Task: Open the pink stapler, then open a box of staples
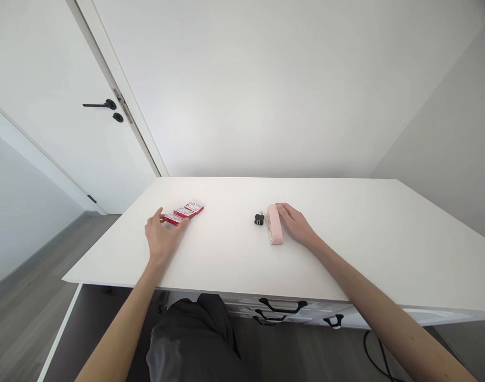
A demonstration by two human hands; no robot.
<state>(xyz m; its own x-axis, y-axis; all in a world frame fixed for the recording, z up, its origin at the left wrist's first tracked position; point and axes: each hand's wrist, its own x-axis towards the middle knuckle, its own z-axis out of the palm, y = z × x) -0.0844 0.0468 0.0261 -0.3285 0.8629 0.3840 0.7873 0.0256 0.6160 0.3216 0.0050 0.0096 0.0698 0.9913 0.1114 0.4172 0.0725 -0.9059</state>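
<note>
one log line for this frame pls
left hand: touching near end of red boxes | right hand: on pink stapler | small black object: beside stapler | surface: white table

Before you, a white table [345, 254] meets a plain wall [266, 79]; to your left a white door [47, 63] with a black handle [101, 105], grey floor [27, 318] below.

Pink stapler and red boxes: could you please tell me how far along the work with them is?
Nothing looks done yet: the three red boxes lie in a row and the pink stapler lies on the table. In hand: the left hand touches the nearest box, the right hand rests against the stapler. Left: apparently everything beyond this contact.
</note>
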